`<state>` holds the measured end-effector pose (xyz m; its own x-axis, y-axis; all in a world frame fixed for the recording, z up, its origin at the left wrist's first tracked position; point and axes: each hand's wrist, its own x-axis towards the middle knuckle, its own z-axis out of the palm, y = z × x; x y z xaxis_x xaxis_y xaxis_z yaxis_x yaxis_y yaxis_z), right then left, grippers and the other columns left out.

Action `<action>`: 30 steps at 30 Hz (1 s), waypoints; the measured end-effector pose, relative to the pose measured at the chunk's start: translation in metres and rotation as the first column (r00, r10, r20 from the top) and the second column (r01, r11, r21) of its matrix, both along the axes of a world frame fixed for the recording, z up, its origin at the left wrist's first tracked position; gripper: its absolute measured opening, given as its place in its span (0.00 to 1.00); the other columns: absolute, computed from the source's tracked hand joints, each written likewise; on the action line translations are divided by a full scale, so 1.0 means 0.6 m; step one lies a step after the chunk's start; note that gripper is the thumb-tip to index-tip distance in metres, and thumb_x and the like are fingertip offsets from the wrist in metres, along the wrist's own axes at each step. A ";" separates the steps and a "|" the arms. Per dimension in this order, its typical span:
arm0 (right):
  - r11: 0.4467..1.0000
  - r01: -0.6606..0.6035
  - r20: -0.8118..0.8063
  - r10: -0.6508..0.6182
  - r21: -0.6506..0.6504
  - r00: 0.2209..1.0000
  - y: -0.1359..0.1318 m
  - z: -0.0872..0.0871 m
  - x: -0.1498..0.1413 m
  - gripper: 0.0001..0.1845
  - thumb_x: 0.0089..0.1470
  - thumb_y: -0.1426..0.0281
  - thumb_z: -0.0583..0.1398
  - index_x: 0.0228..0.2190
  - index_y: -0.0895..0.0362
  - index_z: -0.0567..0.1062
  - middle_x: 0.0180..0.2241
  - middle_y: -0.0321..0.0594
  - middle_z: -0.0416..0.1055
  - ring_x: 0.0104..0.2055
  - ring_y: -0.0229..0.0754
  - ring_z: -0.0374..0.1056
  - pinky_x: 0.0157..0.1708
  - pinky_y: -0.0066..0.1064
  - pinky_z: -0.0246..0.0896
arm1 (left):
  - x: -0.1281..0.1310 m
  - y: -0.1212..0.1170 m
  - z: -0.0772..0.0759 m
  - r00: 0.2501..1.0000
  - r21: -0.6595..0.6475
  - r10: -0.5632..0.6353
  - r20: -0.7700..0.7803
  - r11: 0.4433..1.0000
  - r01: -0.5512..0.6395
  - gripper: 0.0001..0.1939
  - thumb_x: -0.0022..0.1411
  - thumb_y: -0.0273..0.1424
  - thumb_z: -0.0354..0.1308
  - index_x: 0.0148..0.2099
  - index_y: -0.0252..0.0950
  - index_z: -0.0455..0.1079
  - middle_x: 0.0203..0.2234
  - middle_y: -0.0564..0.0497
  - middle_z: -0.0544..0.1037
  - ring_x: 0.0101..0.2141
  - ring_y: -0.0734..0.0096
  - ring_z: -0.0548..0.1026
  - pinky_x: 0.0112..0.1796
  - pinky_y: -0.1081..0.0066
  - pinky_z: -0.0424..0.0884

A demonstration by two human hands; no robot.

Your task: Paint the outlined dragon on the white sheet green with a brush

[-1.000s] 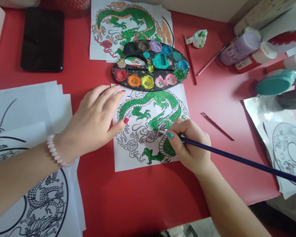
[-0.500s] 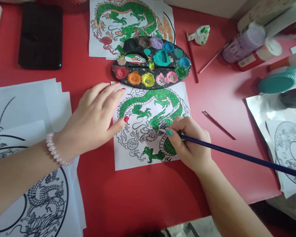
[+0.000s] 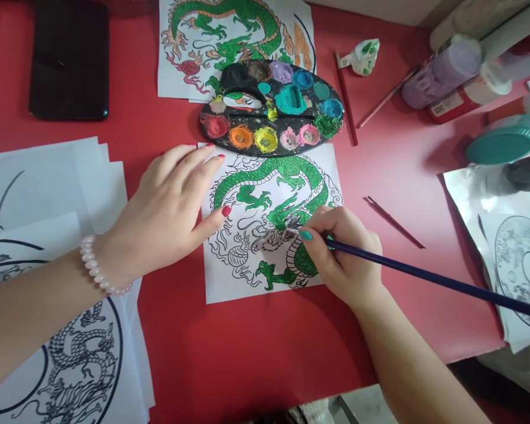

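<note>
A dragon drawing (image 3: 247, 268), partly coloured green, lies on the red table (image 3: 256, 353). My left hand (image 3: 168, 212) rests flat on the sheet's left edge, fingers stretched out, with a pearl bracelet at the wrist. My right hand (image 3: 342, 253) is closed around a long dark blue paintbrush (image 3: 433, 281). The brush tip touches the dragon's head near the middle of the sheet. A black oval palette (image 3: 271, 109) with several colour wells sits just beyond the sheet.
A finished dragon print (image 3: 181, 47) lies behind the palette, a dark phone (image 3: 68, 59) at far left. Blank dragon sheets (image 3: 53, 194) are stacked on the left. Paint bottles (image 3: 441, 73), a teal lid (image 3: 503, 141), spare red brushes (image 3: 395, 222) and more sheets (image 3: 516, 265) fill the right.
The view has drifted slightly, so everything sits a little higher in the frame. Both hands keep their places on the drawing, the brush tip staying at the dragon's head.
</note>
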<state>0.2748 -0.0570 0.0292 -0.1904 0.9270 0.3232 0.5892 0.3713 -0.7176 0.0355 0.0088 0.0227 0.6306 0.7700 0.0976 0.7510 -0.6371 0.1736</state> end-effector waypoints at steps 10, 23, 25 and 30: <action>1.000 0.011 0.030 -0.012 0.020 0.999 0.002 -0.002 0.003 0.11 0.57 0.73 0.56 0.25 0.56 0.60 0.20 0.31 0.57 0.22 0.29 0.54 0.22 0.24 0.51 | -0.003 -0.001 -0.005 1.000 0.014 -0.003 -0.002 1.000 0.003 0.31 0.68 0.41 0.42 0.64 0.23 0.50 0.61 0.37 0.57 0.60 0.48 0.55 0.61 0.52 0.53; 1.000 0.006 -0.013 -0.006 0.004 1.000 0.000 -0.003 0.007 0.10 0.58 0.74 0.55 0.26 0.56 0.60 0.21 0.31 0.55 0.22 0.29 0.52 0.22 0.24 0.49 | -0.002 0.001 -0.008 1.000 0.020 0.015 0.000 1.000 -0.015 0.33 0.66 0.44 0.45 0.64 0.25 0.50 0.61 0.39 0.58 0.60 0.50 0.55 0.61 0.53 0.54; 1.000 0.008 -0.015 -0.008 -0.007 1.000 -0.002 -0.003 0.008 0.10 0.58 0.74 0.55 0.26 0.56 0.60 0.21 0.31 0.55 0.22 0.30 0.52 0.22 0.25 0.49 | -0.001 0.000 -0.005 1.000 0.000 0.020 -0.003 1.000 -0.020 0.32 0.66 0.44 0.44 0.64 0.26 0.50 0.62 0.39 0.57 0.60 0.50 0.55 0.61 0.53 0.53; 0.999 0.014 -0.027 -0.016 -0.050 1.000 -0.006 -0.004 0.010 0.09 0.58 0.72 0.54 0.27 0.56 0.60 0.21 0.31 0.56 0.22 0.30 0.52 0.21 0.25 0.48 | 0.001 -0.002 0.001 1.000 -0.022 0.014 -0.006 1.000 -0.014 0.31 0.67 0.41 0.44 0.64 0.23 0.50 0.62 0.37 0.57 0.61 0.48 0.55 0.61 0.53 0.52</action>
